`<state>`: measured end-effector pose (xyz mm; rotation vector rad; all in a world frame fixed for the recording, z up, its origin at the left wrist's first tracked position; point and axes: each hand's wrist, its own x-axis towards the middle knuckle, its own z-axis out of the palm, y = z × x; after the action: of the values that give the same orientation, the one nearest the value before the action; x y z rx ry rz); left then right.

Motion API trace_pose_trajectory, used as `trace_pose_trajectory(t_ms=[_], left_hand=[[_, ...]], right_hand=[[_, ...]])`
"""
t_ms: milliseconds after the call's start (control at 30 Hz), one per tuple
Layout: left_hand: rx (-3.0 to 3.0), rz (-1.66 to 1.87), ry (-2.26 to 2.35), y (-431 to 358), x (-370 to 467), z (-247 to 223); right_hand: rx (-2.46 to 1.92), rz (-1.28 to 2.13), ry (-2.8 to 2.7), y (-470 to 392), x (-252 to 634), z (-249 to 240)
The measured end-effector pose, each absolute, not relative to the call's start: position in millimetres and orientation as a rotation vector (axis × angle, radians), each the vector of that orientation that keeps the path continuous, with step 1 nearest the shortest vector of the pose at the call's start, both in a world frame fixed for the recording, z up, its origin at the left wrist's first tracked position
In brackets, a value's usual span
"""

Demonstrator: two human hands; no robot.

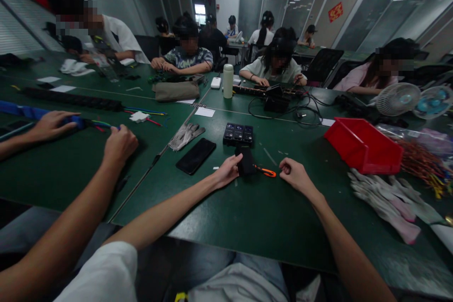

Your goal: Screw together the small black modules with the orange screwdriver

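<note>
A dark green bench (276,217) spreads in front of the person and carries everything within reach. The largest thing on it is an open red bin (339,144), well to the right of the hands, with crumpled gloves (385,203) just on the near side of it.

Between the bin and the bench seam are the person's two hands. The left hand (226,172) has its fingers closed on a black block (246,160): the thumb lies over the near face at its left edge, while the other fingers are mostly hidden at its side and underneath. The right hand (294,174) is apart from the block, to its right, its fingers curled narrowly toward the palm; how closely the tips meet, and whether they pinch anything small, cannot be told.

A dark phone (196,155) lies flat to the left of the block, near the left wrist. A black three-section tray (238,135) sits just beyond the left fingers and the block; whether block and tray touch is unclear.

Smallest is an orange-handled tool (267,171), its handle showing at the block's right edge, between the block and the right fingers.
</note>
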<state>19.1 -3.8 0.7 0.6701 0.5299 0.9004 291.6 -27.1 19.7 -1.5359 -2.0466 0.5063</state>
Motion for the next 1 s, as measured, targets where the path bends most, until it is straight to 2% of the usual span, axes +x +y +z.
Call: trace_pose_trajectory(t_ms=[333, 633, 1000], left_hand=[[0.763, 0.882, 0.583, -5.5, 21.1, 0.5], [1.157, 0.93, 0.658, -18.1, 24.8, 10.9], [1.273, 0.937, 0.695, -18.6, 26.3, 10.4]], right_hand=[[-1.348, 0.525, -1.892, -29.5, 270.8, 18.7], [-1.043, 0.628, -1.635, -58.8, 209.2, 34.2], [-1.046, 0.51, -1.755, -67.2, 200.1, 29.0]])
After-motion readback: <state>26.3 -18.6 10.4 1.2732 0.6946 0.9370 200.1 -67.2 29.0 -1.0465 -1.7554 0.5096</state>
